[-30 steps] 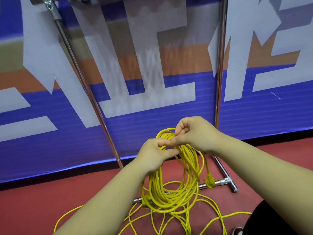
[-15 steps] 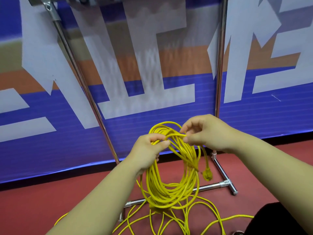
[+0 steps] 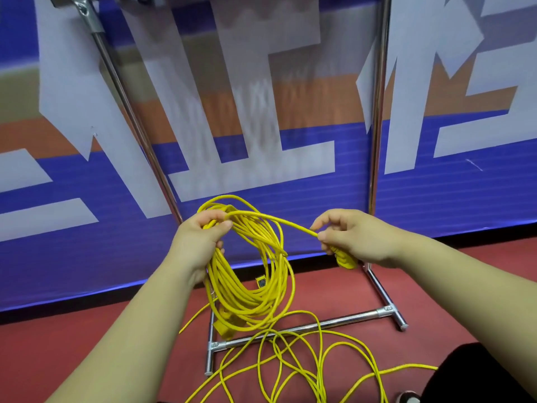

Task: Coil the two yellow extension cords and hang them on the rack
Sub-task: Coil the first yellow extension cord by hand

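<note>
Gripping the top of the hanging yellow coil point(image 3: 247, 274), the left hand point(image 3: 200, 242) steadies it before the rack point(image 3: 377, 112) while the right hand point(image 3: 348, 237) pinches its floppy, light tail, best grasped near the bundle.

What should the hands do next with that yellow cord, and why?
Probably wind the strand pinched by the right hand round the top of the coil: the left hand grips the coil, and only this short strand, ending at its plug, is loose.
</note>
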